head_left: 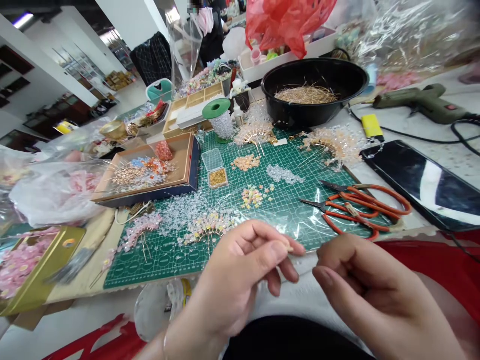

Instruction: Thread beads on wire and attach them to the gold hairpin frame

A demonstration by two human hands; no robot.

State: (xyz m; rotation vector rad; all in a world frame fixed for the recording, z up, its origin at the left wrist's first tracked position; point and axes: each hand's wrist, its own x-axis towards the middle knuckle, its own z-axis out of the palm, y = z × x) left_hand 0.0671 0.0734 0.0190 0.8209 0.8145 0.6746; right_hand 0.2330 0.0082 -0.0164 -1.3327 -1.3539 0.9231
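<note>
In front of the mat's near edge, my left hand (247, 270) pinches a tiny pale bead (289, 248) between thumb and forefinger. My right hand (360, 290) is close beside it with thumb and fingers pressed together; whatever is in that pinch is too small to make out. Past my fingers, small yellow, pink and green flower beads (255, 196) lie in a pile on the green cutting mat (168, 272). Left of them rests a beaded hair comb (208, 230), partly behind my left hand, and a pink beaded comb (142, 232) is farther left.
Two orange-handled pliers or scissors (360, 205) lie right of the mat, by a dark tablet (427, 180). A black basin (315, 112) with thin wires, a glue gun (423, 102), a bead spool (221, 120) and a cardboard tray (150, 192) stand farther back.
</note>
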